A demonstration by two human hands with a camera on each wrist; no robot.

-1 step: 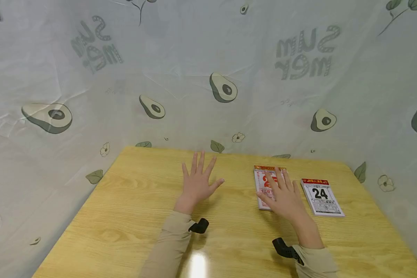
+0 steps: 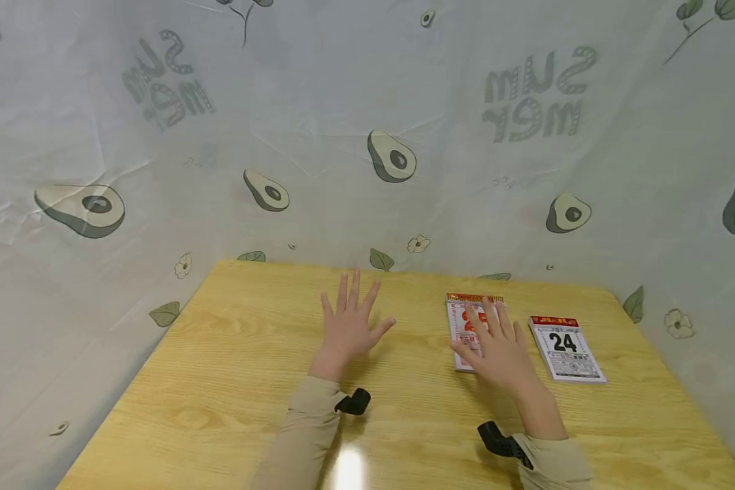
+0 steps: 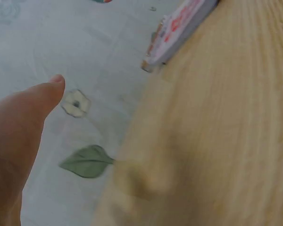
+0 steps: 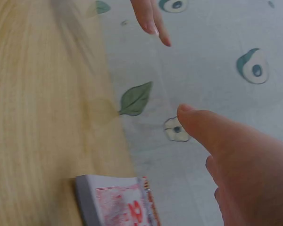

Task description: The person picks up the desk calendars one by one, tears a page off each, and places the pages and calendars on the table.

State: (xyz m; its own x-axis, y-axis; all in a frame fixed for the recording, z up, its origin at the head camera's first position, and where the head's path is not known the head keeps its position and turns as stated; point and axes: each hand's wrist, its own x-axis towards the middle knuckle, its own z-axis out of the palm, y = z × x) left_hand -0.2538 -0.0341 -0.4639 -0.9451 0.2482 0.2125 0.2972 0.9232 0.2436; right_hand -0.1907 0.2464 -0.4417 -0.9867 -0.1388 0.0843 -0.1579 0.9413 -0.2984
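Fingers spread, my left hand point(image 2: 346, 333) is held over the wooden table point(image 2: 239, 381), with nothing in it. My right hand point(image 2: 501, 354), also spread and holding nothing, hovers above a tear-off calendar pad point(image 2: 463, 344) with red print and a gold-and-red top strip, hiding part of it. Right of that hand lies a second calendar pad point(image 2: 567, 350) with a red header and a black 24. The red-printed pad point(image 4: 120, 202) shows at the bottom of the right wrist view, below the right thumb point(image 4: 203, 127). In the left wrist view the left thumb point(image 3: 37, 101) is extended, apart from the pad.
A pale cloth point(image 2: 318, 136) printed with avocados, leaves and "summer" lettering hangs behind and beside the table. Black wrist-worn devices point(image 2: 353, 401) sit at both cuffs. A bright light reflection falls on the table's front part.
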